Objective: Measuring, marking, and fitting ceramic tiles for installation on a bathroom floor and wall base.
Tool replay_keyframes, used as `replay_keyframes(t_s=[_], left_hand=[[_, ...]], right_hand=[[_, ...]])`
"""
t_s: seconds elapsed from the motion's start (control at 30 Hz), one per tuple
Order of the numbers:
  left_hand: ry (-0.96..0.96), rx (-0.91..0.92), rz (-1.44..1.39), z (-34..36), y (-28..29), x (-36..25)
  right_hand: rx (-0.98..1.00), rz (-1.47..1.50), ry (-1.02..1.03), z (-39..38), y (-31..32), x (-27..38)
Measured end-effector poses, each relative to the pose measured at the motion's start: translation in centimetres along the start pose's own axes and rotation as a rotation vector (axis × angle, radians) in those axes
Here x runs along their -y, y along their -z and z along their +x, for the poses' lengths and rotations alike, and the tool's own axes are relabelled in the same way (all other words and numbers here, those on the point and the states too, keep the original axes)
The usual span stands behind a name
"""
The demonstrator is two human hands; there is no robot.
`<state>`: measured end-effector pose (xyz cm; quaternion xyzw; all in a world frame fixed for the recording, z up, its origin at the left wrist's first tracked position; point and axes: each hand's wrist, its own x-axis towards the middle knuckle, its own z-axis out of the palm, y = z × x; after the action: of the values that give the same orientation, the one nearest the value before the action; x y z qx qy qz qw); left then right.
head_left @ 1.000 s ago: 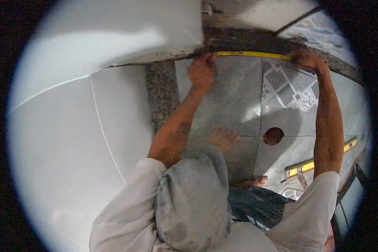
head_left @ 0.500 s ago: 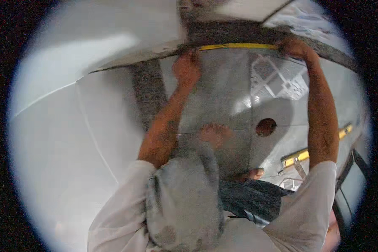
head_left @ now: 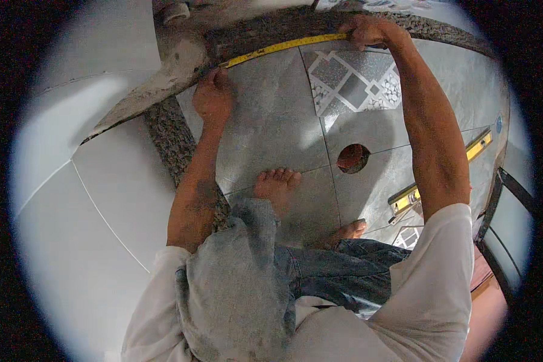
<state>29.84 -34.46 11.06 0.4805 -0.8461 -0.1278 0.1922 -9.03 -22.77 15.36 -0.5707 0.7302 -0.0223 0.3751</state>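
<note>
A yellow tape measure [head_left: 283,46] is stretched along the far edge of the grey floor tiles [head_left: 265,108], beside a strip of rough dark ground. My left hand [head_left: 213,99] is closed at the tape's left end, by the corner of a concrete ledge [head_left: 184,60]. At the other end, my right hand [head_left: 367,32] is closed around the tape, and its fingers hide whatever case or end lies there. Just below the right hand lies a patterned tile piece [head_left: 356,84] with dark diamonds and white bands.
A round hole [head_left: 353,158] opens in the tiled floor. To the right, a yellow spirit level [head_left: 406,197] lies partly behind my right forearm. My bare foot [head_left: 277,184] stands on the tiles. White wall panels [head_left: 108,199] rise at left; a dark-framed panel [head_left: 505,217] stands at right.
The view has turned, so hands, tape and floor appear farther left and slightly higher, and sharper. Both hands still hold the tape, which now slopes upward to the right.
</note>
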Motion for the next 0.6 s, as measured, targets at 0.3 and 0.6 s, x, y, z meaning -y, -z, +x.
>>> replay_keyframes(t_s=[0.3, 0.6], left_hand=[[0.022, 0.138, 0.091, 0.6, 0.3, 0.2], [0.062, 0.110, -0.002, 0.5, 0.7, -0.5]], right_hand=[[0.159, -0.020, 0.045, 0.4, -0.1, -0.7], [0.058, 0.000, -0.037, -0.9, 0.6, 1.3]])
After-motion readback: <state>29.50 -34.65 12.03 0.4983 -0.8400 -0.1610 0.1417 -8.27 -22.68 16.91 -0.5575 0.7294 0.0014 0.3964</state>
